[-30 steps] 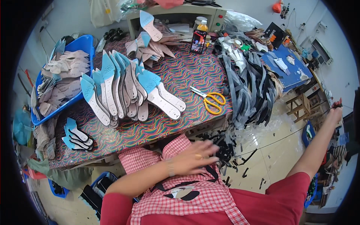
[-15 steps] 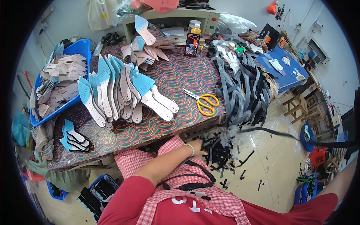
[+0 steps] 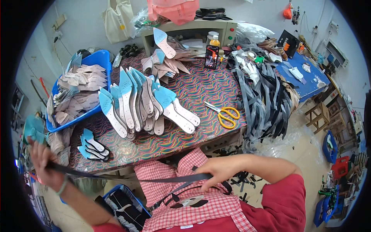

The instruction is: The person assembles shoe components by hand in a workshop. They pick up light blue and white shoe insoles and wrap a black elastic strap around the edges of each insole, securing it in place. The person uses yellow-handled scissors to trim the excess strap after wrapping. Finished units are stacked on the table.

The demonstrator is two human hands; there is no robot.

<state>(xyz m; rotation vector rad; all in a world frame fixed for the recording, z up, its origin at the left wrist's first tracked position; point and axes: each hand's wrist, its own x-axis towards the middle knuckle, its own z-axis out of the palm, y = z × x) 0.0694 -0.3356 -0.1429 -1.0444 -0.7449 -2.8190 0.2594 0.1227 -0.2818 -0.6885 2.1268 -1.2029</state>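
Note:
A long black strip (image 3: 127, 179) runs across in front of my body, over the red checked apron (image 3: 154, 173). At the far left my left hand (image 3: 45, 164) is closed on one end, out past the table's near corner. My right hand (image 3: 219, 169) pinches the same strip above my lap, thumb and fingers together. More thin black strips (image 3: 177, 197) lie loosely on the apron. Bundles of black and grey strips (image 3: 262, 100) hang over the table's right edge. Yellow-handled scissors (image 3: 228, 117) rest on the patterned tabletop (image 3: 193, 87), apart from both hands.
Blue-and-beige insoles (image 3: 147, 102) are piled mid-table, with a smaller stack (image 3: 92, 147) near the front edge. A blue basket (image 3: 108, 85) of insoles stands left. A phone (image 3: 211, 57) leans by a bottle (image 3: 215, 40). Black scraps (image 3: 247, 179) litter the floor; a stool (image 3: 319, 116) stands right.
My left hand has swung from my lap to the far left. My right hand has come in from the far right to above my lap. The strip now stretches leftward instead of rightward.

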